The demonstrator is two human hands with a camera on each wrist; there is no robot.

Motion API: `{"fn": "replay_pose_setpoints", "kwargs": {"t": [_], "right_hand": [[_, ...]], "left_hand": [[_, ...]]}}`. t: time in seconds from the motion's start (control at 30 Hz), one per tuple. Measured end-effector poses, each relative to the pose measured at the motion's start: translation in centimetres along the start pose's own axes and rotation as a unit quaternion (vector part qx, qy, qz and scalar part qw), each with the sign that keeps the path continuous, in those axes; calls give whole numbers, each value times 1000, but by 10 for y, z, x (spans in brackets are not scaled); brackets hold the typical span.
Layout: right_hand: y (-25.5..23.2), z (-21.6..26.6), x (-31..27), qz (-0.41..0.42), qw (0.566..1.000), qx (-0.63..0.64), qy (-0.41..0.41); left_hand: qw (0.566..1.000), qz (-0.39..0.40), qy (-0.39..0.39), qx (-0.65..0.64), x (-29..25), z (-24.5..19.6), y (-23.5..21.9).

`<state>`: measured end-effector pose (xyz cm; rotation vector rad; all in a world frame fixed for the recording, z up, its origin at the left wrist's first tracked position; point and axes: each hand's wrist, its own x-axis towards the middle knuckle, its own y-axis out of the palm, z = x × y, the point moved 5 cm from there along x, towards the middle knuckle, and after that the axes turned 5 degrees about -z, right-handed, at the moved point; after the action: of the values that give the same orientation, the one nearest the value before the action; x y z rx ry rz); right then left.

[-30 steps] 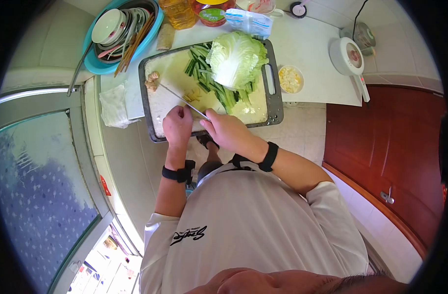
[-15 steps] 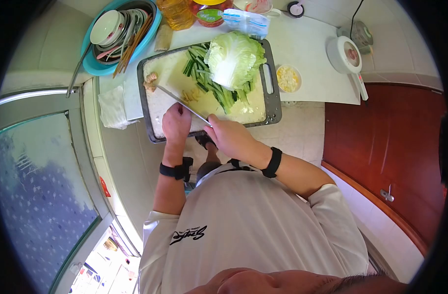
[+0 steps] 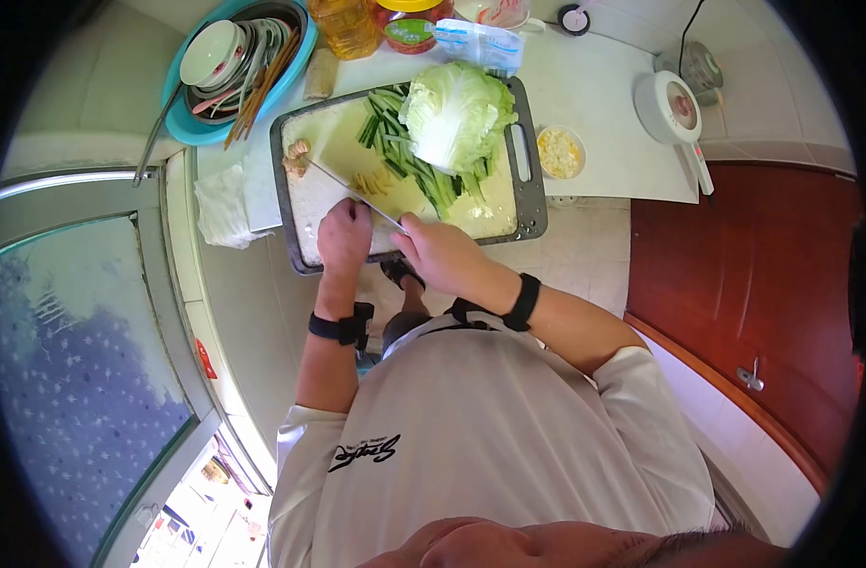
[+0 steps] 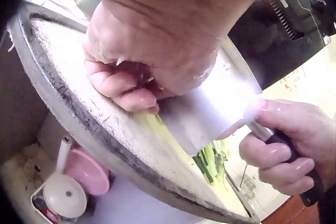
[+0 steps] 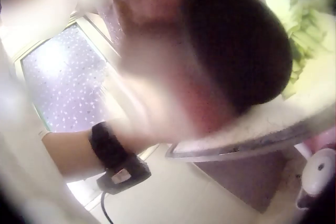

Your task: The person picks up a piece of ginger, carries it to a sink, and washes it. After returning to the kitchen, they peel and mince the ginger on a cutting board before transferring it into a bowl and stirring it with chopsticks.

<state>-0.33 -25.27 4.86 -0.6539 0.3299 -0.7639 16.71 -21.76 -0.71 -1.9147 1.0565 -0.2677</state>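
Observation:
My right hand [image 3: 444,254] grips the black handle [image 4: 291,163] of a kitchen knife, its wide blade [image 4: 202,116] angled across the cutting board [image 3: 305,241]. Close against the blade is my left hand [image 3: 345,234], fingers curled down over the board; I cannot tell what lies under them. Thin yellow ginger strips [image 3: 371,182] lie just beyond the blade. A knob of ginger [image 3: 296,157] sits near the blade's far end. Cut green cucumber strips [image 3: 395,151] spread over the board's middle, partly under a pale cabbage [image 3: 456,118]. The right wrist view is mostly blocked by the near hand and a dark blurred shape.
A bowl of chopped pale yellow pieces [image 3: 561,153] stands right of the board. Behind are an oil bottle [image 3: 343,28], a red jar [image 3: 411,28] and a blue basin [image 3: 182,123] of dishes and chopsticks. A white cloth [image 3: 222,206] hangs at the counter's left edge.
Both hands stay almost in place, with the knife still held across the board beside the left hand. The head view shifts slightly.

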Motion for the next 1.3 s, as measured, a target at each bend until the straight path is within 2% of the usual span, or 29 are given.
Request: {"fn": "replay_pose_setpoints", "kwargs": {"t": [0.13,0.23,0.43,0.53,0.63,0.73,0.83,0.9,1.0,1.03,1.1,1.3], "right_hand": [[-7,4,-10,38,998,29,29],[1,-3,-1,3,999,32,21],[-7,2,-9,41,998,29,30],[0,-4,-3,30,998,50,28],[6,0,7,21,999,36,12],[8,1,10,17,1000,18,5],[11,3,14,14,1000,12,-8],[14,-2,15,8,1000,7,-13],[7,-6,11,15,1000,24,2],[0,-4,11,13,1000,20,-4],[-9,-6,7,38,996,67,54],[-37,-9,0,-16,993,95,67]], "left_hand": [[1000,-8,18,-1,-1,0,-1],[1000,9,19,20,-1,1,0],[999,-21,36,15,-3,0,-1],[997,-19,59,48,-1,3,-2],[998,-5,36,45,3,9,-1],[996,-39,57,56,0,2,-4],[996,-18,61,57,8,13,1],[999,24,10,30,13,17,4],[999,24,13,46,12,14,1],[997,-18,56,59,9,10,-2],[996,-30,59,66,3,9,-5],[995,-80,39,52,-5,-11,-27]]}}
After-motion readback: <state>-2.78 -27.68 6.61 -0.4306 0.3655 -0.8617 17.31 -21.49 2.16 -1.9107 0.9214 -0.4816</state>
